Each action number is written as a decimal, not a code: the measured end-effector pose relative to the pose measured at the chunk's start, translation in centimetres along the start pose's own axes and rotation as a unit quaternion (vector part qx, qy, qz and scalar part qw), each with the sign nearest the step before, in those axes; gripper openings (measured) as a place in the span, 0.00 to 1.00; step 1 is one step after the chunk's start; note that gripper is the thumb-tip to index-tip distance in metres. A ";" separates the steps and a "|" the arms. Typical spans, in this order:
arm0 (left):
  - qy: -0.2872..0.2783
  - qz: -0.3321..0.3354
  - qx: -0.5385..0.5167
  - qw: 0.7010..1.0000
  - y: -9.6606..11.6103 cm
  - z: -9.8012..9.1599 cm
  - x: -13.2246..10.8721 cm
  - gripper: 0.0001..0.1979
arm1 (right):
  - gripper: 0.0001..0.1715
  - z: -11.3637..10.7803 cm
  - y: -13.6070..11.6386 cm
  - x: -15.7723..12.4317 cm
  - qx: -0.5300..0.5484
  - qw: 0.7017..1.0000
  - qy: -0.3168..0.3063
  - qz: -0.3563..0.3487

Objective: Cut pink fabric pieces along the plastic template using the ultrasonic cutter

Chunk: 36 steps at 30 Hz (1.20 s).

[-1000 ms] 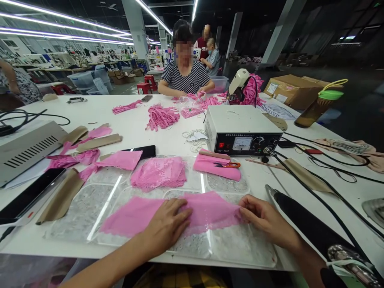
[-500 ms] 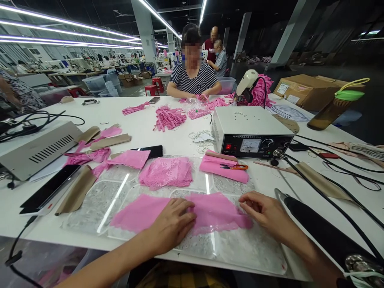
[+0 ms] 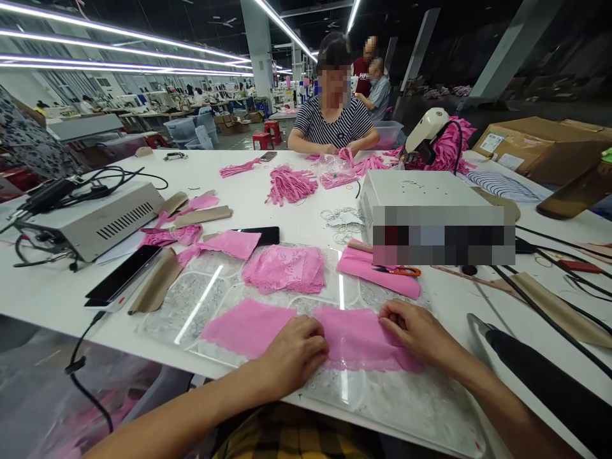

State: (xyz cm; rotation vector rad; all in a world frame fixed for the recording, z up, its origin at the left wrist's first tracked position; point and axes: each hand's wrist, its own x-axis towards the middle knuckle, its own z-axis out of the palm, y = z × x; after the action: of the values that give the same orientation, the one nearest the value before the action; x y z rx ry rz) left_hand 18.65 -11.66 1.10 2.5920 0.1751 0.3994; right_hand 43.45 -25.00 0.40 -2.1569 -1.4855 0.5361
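Head view shows your left hand point(image 3: 294, 354) lying palm down on the middle of the pink lace strip point(image 3: 248, 328), fingers close together and pressed flat on the fabric. Your right hand point(image 3: 415, 331) rests on the same strip toward its right end, fingers curled and bunched, their tips nipping the lace near its upper edge. The strip lies stretched sideways on the clear plastic sheet point(image 3: 382, 401), in front of the white machine box point(image 3: 430, 191) and on your side of it; bare lace shows left of your left hand and between both hands. Between the strip and the box lie a stack of pink lace pieces point(image 3: 285, 268) and folded pink fabric point(image 3: 377, 274) with orange-handled scissors point(image 3: 399, 271) on it, just beside the box's front. A black-handled tool point(image 3: 540, 376) lies in front of the box's right corner, beside your right forearm.
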 end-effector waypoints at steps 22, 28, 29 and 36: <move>0.009 0.069 0.077 0.995 0.0 -0.2 -0.4 0.10 | 0.11 0.3 -0.4 0.9 0.017 0.998 0.062 -0.017; -0.002 0.080 0.203 0.976 -1.8 0.7 -0.6 0.17 | 0.15 -1.6 0.5 -2.6 0.044 0.996 0.080 0.010; -0.002 0.082 0.213 0.974 -2.0 0.8 -0.7 0.17 | 0.15 -1.7 0.6 -3.4 0.054 0.995 0.079 0.018; -0.017 0.105 0.221 0.969 -2.5 0.6 -0.5 0.20 | 0.10 -1.0 0.8 -7.2 0.078 0.994 0.071 0.019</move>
State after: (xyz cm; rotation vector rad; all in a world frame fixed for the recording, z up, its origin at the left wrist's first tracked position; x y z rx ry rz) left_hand 18.20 -9.92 -0.76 3.0693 -0.0297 0.4307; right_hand 42.19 -32.15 1.16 -2.0604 -1.2864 0.4833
